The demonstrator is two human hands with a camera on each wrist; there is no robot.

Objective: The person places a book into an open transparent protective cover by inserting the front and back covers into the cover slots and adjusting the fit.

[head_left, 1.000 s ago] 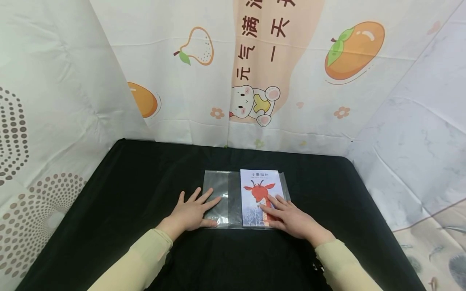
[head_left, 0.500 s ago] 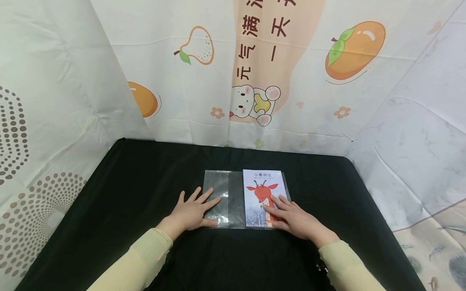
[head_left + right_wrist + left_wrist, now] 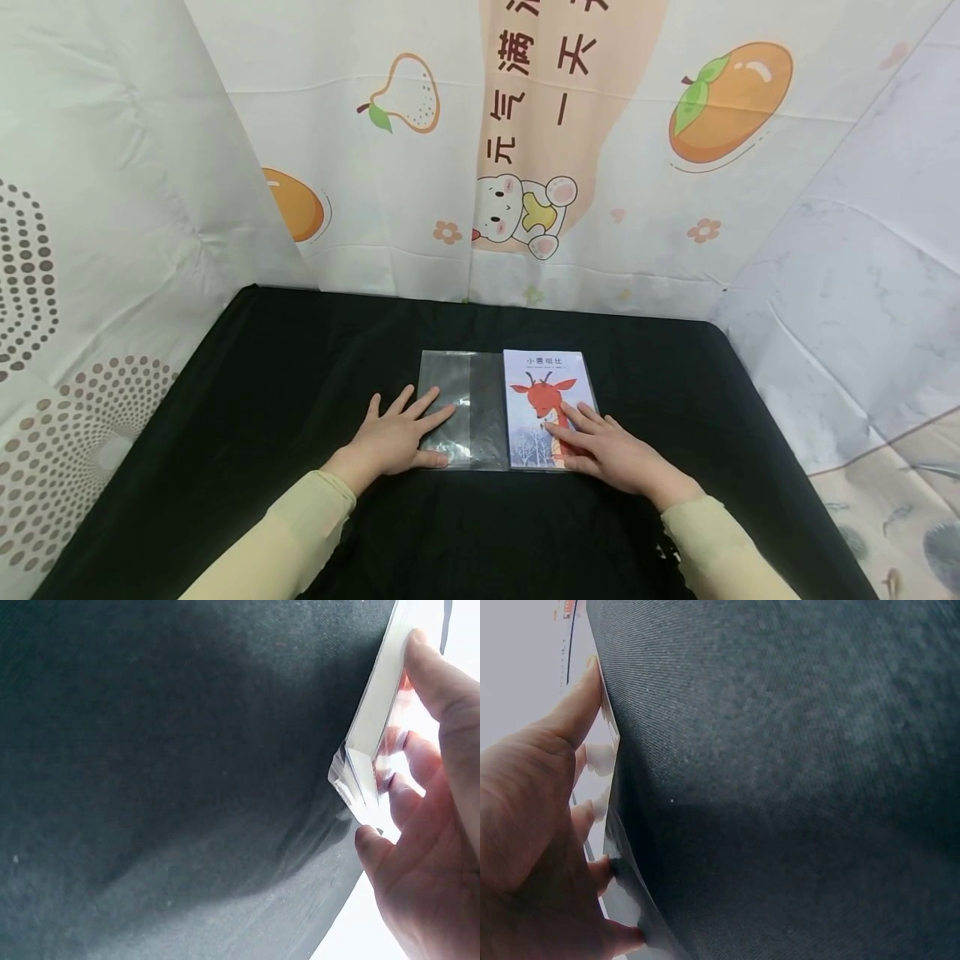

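A thin book (image 3: pixel 529 425) with a red deer on its pale cover lies flat on the right half of a clear plastic book cover (image 3: pixel 487 417). My left hand (image 3: pixel 390 437), fingers spread and straight, rests on the plastic's left half. With extended fingers, my right hand (image 3: pixel 611 450) presses on the book's lower right part. The right wrist view shows the page edges of the book (image 3: pixel 375 705), with crinkled clear plastic (image 3: pixel 345 780) about one corner. How far the plastic reaches round the book is hard to tell.
A black cloth (image 3: pixel 480 533) covers the table under both hands. Behind it hangs a white curtain (image 3: pixel 337 125) with printed fruit and characters. More pale cloth hangs at the left and right sides.
The book has slid a little to the right under my right hand, towards the plastic cover's right edge. My left hand has stayed in place.
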